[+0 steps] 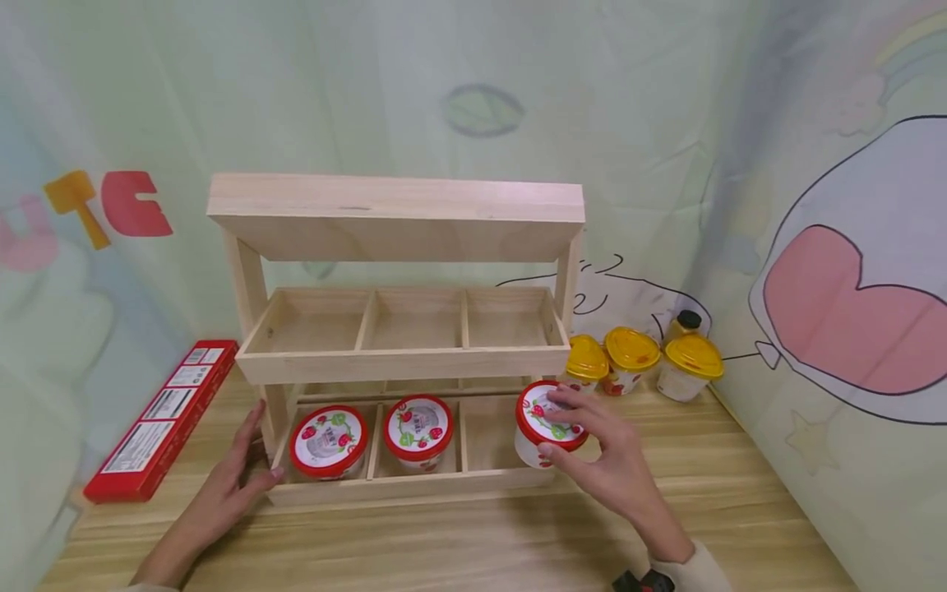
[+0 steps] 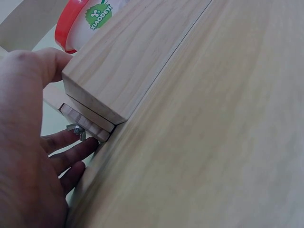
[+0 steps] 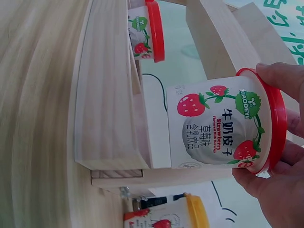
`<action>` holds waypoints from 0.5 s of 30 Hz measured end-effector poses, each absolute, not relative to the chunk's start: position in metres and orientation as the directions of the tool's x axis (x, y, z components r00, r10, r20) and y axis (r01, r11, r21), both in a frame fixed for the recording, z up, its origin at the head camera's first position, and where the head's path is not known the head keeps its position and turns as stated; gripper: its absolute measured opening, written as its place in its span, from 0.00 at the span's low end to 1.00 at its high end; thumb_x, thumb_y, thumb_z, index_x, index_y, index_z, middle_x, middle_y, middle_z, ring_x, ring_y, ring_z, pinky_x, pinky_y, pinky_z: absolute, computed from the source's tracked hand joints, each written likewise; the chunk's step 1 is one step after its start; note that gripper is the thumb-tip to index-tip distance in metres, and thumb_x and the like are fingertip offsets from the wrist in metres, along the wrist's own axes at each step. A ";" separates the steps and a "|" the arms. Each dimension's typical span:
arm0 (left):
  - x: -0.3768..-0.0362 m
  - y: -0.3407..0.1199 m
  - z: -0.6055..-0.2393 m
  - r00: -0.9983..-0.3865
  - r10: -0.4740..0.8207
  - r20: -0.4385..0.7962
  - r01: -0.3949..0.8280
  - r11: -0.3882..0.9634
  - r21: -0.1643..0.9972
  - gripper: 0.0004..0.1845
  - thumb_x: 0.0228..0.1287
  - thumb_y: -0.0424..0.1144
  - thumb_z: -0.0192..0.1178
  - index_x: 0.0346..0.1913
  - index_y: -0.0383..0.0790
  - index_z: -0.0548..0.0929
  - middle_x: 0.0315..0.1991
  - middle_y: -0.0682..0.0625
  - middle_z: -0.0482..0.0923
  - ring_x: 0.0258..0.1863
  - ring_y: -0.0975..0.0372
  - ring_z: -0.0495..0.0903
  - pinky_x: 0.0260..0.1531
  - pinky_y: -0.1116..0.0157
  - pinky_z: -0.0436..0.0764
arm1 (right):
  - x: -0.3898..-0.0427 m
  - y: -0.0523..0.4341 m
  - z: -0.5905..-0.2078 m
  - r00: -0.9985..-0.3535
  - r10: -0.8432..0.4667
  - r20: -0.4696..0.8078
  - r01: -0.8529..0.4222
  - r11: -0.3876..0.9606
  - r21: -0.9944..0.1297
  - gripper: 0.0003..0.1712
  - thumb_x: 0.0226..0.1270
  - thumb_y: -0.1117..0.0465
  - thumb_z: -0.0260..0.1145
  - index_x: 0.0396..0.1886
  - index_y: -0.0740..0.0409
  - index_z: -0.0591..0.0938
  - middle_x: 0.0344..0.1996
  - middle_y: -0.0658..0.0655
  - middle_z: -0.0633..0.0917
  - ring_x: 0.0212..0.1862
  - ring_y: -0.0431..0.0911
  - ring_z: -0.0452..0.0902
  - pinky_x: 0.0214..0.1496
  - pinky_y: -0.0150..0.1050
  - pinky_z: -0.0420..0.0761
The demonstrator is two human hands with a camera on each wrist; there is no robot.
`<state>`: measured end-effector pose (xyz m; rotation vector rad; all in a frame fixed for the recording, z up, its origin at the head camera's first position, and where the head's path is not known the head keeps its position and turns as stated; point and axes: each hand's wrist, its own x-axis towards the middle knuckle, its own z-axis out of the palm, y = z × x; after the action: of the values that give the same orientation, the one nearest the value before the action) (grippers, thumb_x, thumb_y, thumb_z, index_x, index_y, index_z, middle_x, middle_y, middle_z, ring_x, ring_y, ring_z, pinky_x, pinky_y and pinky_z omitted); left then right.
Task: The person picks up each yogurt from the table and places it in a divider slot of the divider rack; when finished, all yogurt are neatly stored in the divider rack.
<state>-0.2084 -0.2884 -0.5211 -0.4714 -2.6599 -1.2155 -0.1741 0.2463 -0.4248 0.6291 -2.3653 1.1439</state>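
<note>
Currently wooden rack (image 1: 399,362): stiff, likely heavy; left hand (image 1: 222,485) rests against its lower left corner, fingers straight. Strawberry cup (image 1: 549,432) is clamped by its red lid between right hand (image 1: 602,460) fingertips, at the lower tier's right compartment. Probably light with thin walls; grip the rim. Label reads "XIAODEYI", "STRAWBERRY".

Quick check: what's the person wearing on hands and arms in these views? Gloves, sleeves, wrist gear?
No gloves: both the left hand and the right hand are bare, with no rings visible. A light, cream-coloured cuff shows at the right wrist in the head view, beside a small black-and-red device at the bottom edge. The left forearm looks uncovered up to the frame edge.
</note>
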 end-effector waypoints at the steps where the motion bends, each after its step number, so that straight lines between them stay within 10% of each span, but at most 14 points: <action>1: -0.208 -0.289 -0.521 -0.933 0.210 0.293 0.359 0.612 0.705 0.57 0.71 0.37 0.67 0.90 0.58 0.39 0.78 0.26 0.62 0.62 0.89 0.60 0.57 0.89 0.57 | -0.175 0.245 -0.426 -0.804 -0.209 0.557 -0.567 0.551 -0.611 0.21 0.62 0.59 0.83 0.55 0.41 0.91 0.66 0.49 0.87 0.74 0.52 0.78 0.63 0.27 0.82; 5: -0.207 -0.289 -0.521 -0.934 0.207 0.292 0.356 0.614 0.705 0.57 0.71 0.37 0.67 0.90 0.58 0.39 0.78 0.27 0.62 0.62 0.88 0.61 0.56 0.89 0.57 | -0.181 0.239 -0.429 -0.809 -0.205 0.551 -0.561 0.550 -0.619 0.21 0.62 0.57 0.83 0.54 0.40 0.91 0.65 0.47 0.88 0.71 0.52 0.81 0.62 0.31 0.84; 11: -0.209 -0.288 -0.519 -0.944 0.203 0.262 0.330 0.634 0.699 0.57 0.72 0.38 0.67 0.89 0.59 0.37 0.80 0.28 0.60 0.68 0.39 0.72 0.59 0.85 0.57 | -0.191 0.226 -0.435 -0.807 -0.232 0.543 -0.576 0.511 -0.639 0.19 0.62 0.57 0.83 0.53 0.42 0.91 0.65 0.49 0.88 0.68 0.54 0.84 0.60 0.36 0.87; 15: -0.209 -0.288 -0.518 -0.949 0.201 0.242 0.314 0.639 0.702 0.58 0.73 0.39 0.67 0.89 0.60 0.36 0.79 0.27 0.61 0.66 0.32 0.71 0.70 0.65 0.72 | -0.197 0.216 -0.443 -0.821 -0.234 0.521 -0.561 0.499 -0.661 0.18 0.62 0.57 0.83 0.52 0.44 0.91 0.66 0.50 0.87 0.68 0.54 0.84 0.59 0.37 0.87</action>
<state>-0.2086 -0.2877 -0.5183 -0.4292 -2.7139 -1.2039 -0.1970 0.2165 -0.4433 0.6622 -2.3824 1.2458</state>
